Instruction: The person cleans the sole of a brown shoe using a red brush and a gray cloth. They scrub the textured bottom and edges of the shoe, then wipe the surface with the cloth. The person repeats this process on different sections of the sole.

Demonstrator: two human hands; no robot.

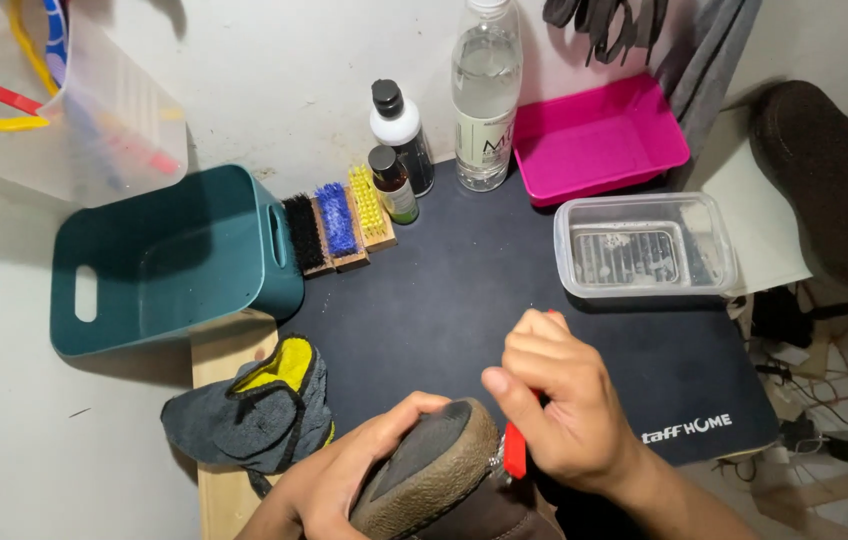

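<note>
Dark counter point(464, 300): left hand point(344, 470) gripped upturned shoe point(434, 470); right hand point(564, 410) pinched red tool point(515, 450) beside it. A slip could gouge the sole.

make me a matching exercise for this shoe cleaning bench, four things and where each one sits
Things:
1. teal bin
2. pink tray
3. clear plastic container
4. grey and yellow cloth

Places:
A. right edge of the dark mat, in front of the pink tray
B. left of the three brushes
C. back right, against the wall
D. front left, beside the left hand

Pairs: 1-B, 2-C, 3-A, 4-D
</note>
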